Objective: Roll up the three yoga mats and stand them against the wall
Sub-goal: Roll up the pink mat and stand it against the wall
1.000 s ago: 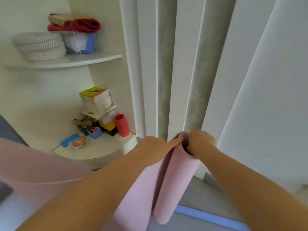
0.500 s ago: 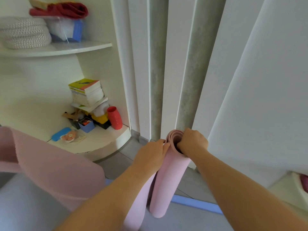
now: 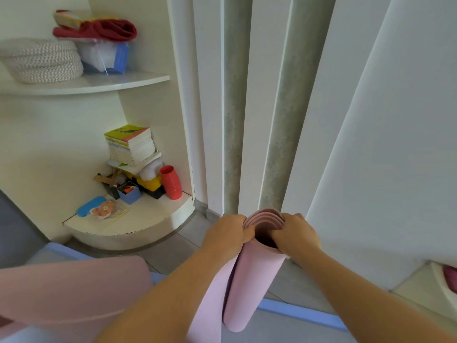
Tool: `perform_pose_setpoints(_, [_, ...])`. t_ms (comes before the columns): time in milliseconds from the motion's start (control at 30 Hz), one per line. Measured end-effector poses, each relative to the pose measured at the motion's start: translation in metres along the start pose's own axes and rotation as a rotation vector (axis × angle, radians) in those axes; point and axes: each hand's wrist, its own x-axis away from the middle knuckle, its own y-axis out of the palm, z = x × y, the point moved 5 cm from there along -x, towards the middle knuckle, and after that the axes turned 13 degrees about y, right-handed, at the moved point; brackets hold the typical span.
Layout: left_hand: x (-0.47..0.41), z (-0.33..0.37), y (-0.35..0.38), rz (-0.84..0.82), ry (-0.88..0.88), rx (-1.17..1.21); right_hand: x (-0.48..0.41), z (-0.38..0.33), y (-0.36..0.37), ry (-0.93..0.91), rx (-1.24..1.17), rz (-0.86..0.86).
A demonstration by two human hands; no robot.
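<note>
A pink yoga mat (image 3: 254, 280) stands upright on the floor, partly rolled into a tube. Its loose end (image 3: 69, 290) trails away to the lower left. My left hand (image 3: 226, 235) grips the left side of the roll's top rim. My right hand (image 3: 294, 233) holds the right side of the rim, with its fingers hooked into the hollow core. Two grey speckled rolled mats, one on the left (image 3: 233, 107) and one on the right (image 3: 286, 105), stand upright against the white wall (image 3: 395, 144) just behind the pink roll.
A white corner shelf unit stands at left: the low shelf (image 3: 128, 226) carries a stack of books (image 3: 131, 144), a red cup (image 3: 171, 181) and small toys; the upper shelf (image 3: 81, 84) holds a woven basket (image 3: 42, 61). A blue strip (image 3: 301, 311) lies on the grey floor.
The view has tilted and drawn nearer to the roll. My right hand's fingers have shifted deeper into the core, and the loose end of the pink mat has dropped lower at the left.
</note>
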Motion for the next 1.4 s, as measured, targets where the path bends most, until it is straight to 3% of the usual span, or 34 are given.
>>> perform_pose_setpoints(133, [0.004, 0.007, -0.002, 0.057, 0.048, -0.141, 0.004, 0.006, -0.004, 0.019, -0.005, 0.024])
perform_pose_setpoints(367, [0.013, 0.022, -0.008, -0.02, 0.057, -0.391, 0.004, 0.004, -0.005, 0.163, -0.124, 0.052])
perform_pose_setpoints(600, [0.011, 0.015, -0.011, -0.059, -0.028, -0.356, 0.011, -0.001, 0.004, 0.235, -0.316, 0.017])
perform_pose_setpoints(800, [-0.007, 0.022, -0.001, -0.19, -0.143, -0.264, 0.022, 0.008, 0.015, 0.378, -0.751, -0.021])
perform_pose_setpoints(1067, [0.008, 0.04, 0.007, -0.2, -0.059, -0.262, 0.037, 0.013, 0.022, 0.502, -0.952, 0.053])
perform_pose_setpoints(1267, [0.02, 0.034, 0.006, -0.145, -0.078, -0.209, 0.039, 0.015, 0.02, 0.385, -0.825, -0.042])
perform_pose_setpoints(1333, [0.021, 0.033, 0.005, -0.133, -0.052, -0.203, 0.036, 0.018, 0.011, 0.232, -0.582, -0.075])
perform_pose_setpoints(1400, [0.02, 0.032, 0.004, -0.159, -0.006, -0.205, 0.032, 0.016, -0.008, 0.037, -0.103, -0.046])
